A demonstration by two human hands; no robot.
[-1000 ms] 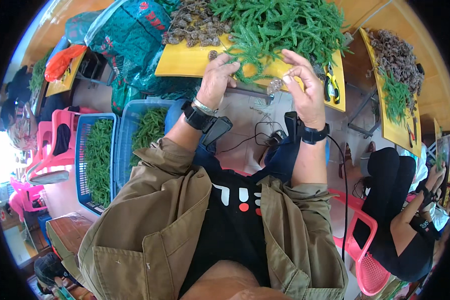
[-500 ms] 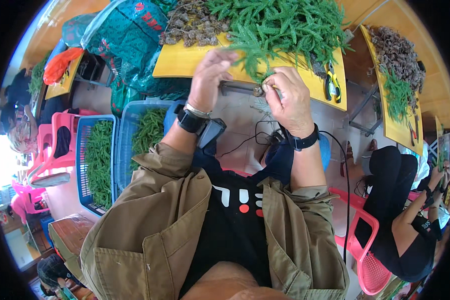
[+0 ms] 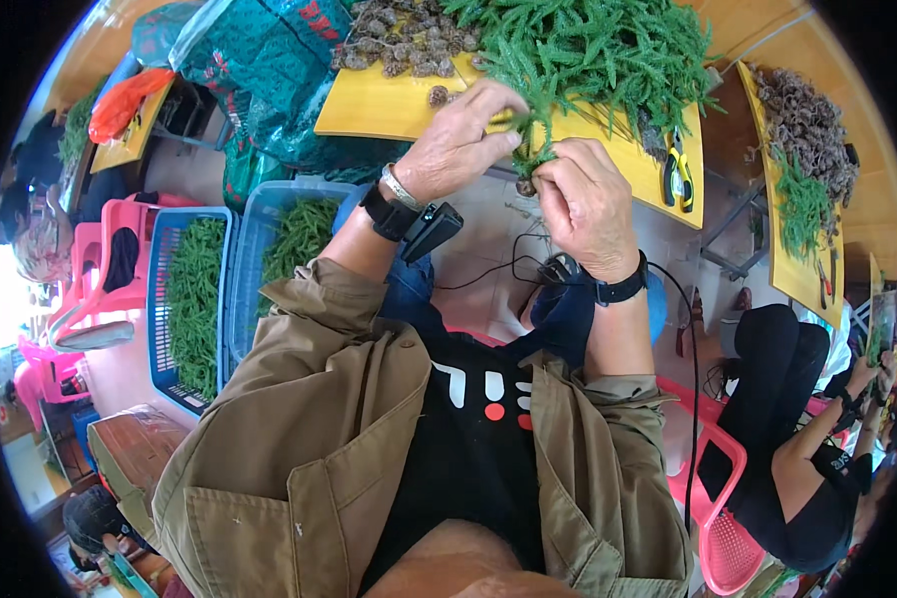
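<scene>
In my right hand, thumb and finger pinch the base of a green artificial pine sprig, where a small brown pine cone hangs just below. My left hand is beside the sprig, its forefinger and thumb curled around the leafy part; the exact contact is partly hidden. Both hands are over the front edge of the yellow table. Behind them lies a heap of green sprigs, with a pile of pine cones to its left. A loose cone rests near my left hand.
Yellow-handled pliers lie at the table's right end. Two blue baskets of greenery stand at my left, below large green bags. Another yellow table bears cones and sprigs. A person in black sits at right beside a pink chair.
My left hand has moved right to the sprig, its fingers curling in from a looser, blurred pose. My right hand keeps its pinch. The view has shifted slightly.
</scene>
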